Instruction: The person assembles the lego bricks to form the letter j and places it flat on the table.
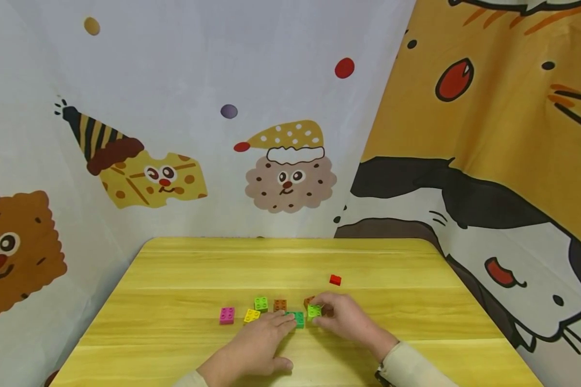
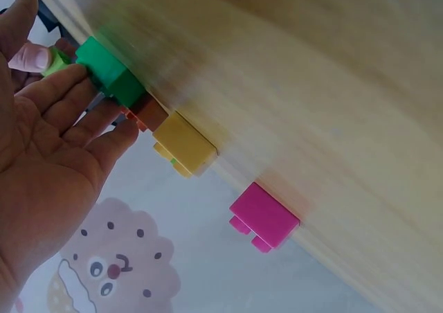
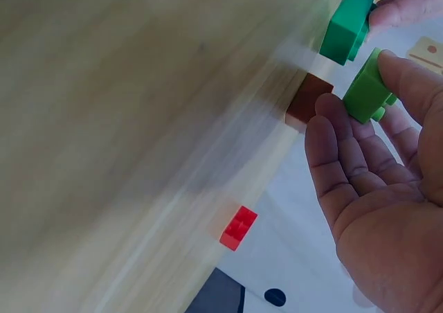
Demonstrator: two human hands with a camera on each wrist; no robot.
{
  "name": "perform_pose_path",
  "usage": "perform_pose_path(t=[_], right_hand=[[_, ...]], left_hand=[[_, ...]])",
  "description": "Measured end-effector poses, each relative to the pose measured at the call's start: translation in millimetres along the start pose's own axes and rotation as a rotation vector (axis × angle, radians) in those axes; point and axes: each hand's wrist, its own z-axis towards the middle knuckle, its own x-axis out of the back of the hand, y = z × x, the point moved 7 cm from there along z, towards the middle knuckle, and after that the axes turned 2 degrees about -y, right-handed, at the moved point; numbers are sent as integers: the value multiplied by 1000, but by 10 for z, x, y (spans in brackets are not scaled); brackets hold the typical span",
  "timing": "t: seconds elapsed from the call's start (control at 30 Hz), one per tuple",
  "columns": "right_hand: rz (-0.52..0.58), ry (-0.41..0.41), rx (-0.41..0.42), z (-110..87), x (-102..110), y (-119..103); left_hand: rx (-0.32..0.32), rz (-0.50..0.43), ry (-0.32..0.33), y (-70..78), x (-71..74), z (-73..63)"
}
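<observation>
Here's my right hand [image 1: 341,317] pinching the light green brick [image 1: 314,311] between thumb and fingers, just right of midway between the tabletop's [image 1: 392,269] side edges, well in from its far edge. It should be light, stiff plastic, hard to break, maybe slick on those smooth sides; I'd take it by opposite side walls, studs [image 3: 378,113] free. My left hand [image 1: 263,341] lies straight-fingered, reaching the dark green brick [image 1: 298,320].
</observation>
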Motion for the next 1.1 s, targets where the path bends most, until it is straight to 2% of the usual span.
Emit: perform_pose_path(t=[0.67, 1.1], right_hand=[[48, -41, 13, 70, -147, -90], [1, -43, 1, 83, -158, -99]], left_hand=[[-11, 1, 0, 6, -5, 7], [-13, 16, 3, 7, -10, 10]])
